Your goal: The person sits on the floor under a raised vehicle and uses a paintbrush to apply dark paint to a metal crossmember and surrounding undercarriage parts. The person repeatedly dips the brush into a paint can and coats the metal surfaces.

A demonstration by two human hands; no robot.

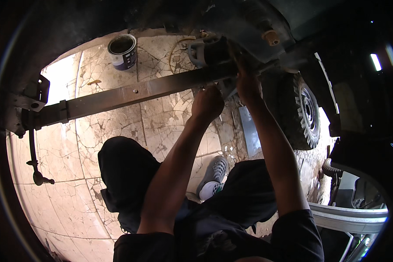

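Note:
A long metal leaf spring (131, 92) crosses above the floor from the left to the dark underside of a vehicle. Just below its right part, my left hand (208, 103) is closed in a fist; what it grips, if anything, is hidden. My right hand (249, 88) reaches up beside the spring's right end, its fingers curled in deep shadow. Whatever lies in those fingers is too dark to name. Behind the spring, near both hands, sits a dark rounded part with a grey bracket (198, 53). A rusty bolt-like fitting (271, 37) shows above to the right.
An open paint can (122, 52) stands on the cracked tile floor (113, 126) beyond the spring. A treaded wheel (308, 109) is at right, near a bluish flat sheet (249, 131). A rod with a jointed end (38, 177) hangs at left. My knees are bent below.

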